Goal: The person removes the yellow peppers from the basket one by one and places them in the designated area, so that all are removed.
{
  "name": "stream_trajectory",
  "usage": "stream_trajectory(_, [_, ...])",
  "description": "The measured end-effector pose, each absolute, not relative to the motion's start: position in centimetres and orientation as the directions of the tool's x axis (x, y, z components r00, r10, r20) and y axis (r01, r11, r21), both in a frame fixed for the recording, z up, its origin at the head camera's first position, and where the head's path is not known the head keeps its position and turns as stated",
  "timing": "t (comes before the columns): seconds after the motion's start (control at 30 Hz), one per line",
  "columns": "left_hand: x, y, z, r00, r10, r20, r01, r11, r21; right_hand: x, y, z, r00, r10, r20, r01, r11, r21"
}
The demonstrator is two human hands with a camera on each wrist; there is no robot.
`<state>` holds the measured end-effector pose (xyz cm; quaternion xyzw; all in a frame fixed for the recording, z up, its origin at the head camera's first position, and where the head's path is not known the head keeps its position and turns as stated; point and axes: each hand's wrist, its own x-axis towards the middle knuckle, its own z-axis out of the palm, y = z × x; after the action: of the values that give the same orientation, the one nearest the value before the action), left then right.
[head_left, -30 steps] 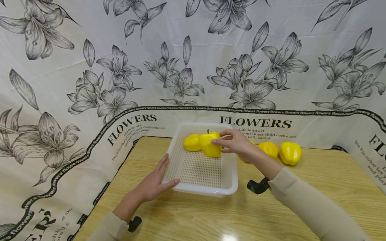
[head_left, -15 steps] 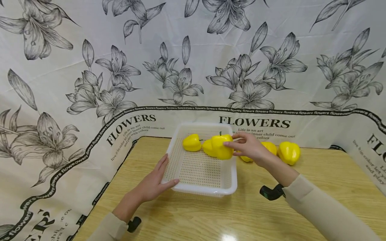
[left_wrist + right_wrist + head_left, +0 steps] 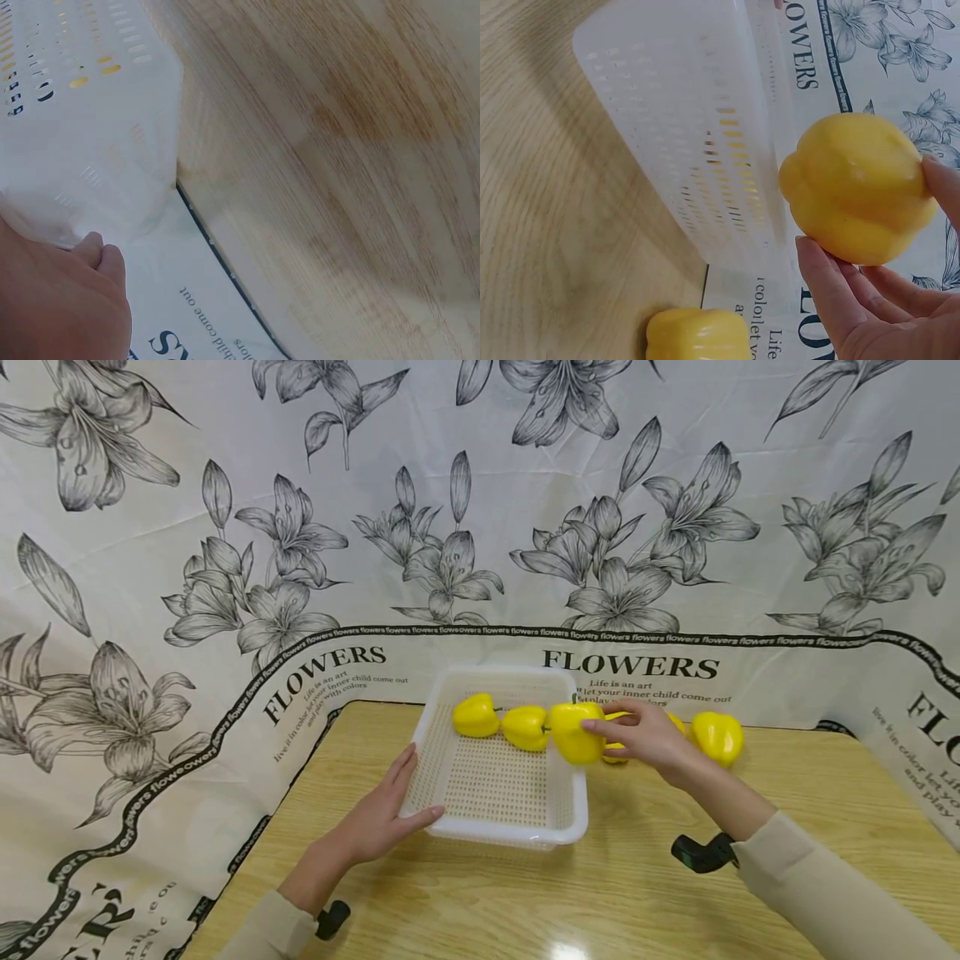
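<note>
My right hand (image 3: pixel 611 731) grips a yellow bell pepper (image 3: pixel 576 733) just above the right rim of a white perforated basket (image 3: pixel 510 837). In the right wrist view the pepper (image 3: pixel 859 187) sits between thumb and fingers (image 3: pixel 832 289), beside the basket's wall (image 3: pixel 682 120). Two more yellow peppers (image 3: pixel 476 716) (image 3: pixel 525 728) lie in the basket's far part. My left hand (image 3: pixel 401 797) rests on the basket's near-left corner, fingers straight along the side and thumb on the front rim; the left wrist view shows that hand (image 3: pixel 52 300) against the basket wall (image 3: pixel 90 112).
More yellow peppers lie on the wooden table (image 3: pixel 637 893) right of the basket: one in plain sight (image 3: pixel 717 737), others partly hidden behind my right hand. One pepper on the table (image 3: pixel 697 334) shows under my right hand. A floral cloth (image 3: pixel 480 527) hangs behind and drapes over the table's left edge.
My right hand has carried the pepper rightward from over the basket's middle to its right rim, uncovering a second pepper in the basket. The left hand and basket stayed still.
</note>
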<state>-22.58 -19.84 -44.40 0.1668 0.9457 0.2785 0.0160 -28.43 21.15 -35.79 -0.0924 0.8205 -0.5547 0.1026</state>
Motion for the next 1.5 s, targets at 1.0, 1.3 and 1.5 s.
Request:
stream_trajectory(1.0, [-22.7, -19.8, -44.4, -0.941, 0.329, 0.072, 0.316, 0.787, 0.53, -27.1, 26.6, -39.8, -0.965, -0.22, -0.141, 0.04, 0.409, -0.912])
stream_trajectory(1.3, [-22.6, -19.8, -44.3, -0.943, 0.327, 0.059, 0.307, 0.79, 0.532, -26.5, 27.1, -41.5, -0.962, -0.213, -0.172, 0.069, 0.419, -0.905])
stream_trajectory(1.5, [-22.6, -19.8, -44.2, -0.943, 0.327, 0.061, 0.307, 0.787, 0.536, -26.1, 27.2, -42.5, -0.96, -0.22, -0.173, 0.064, 0.431, -0.9])
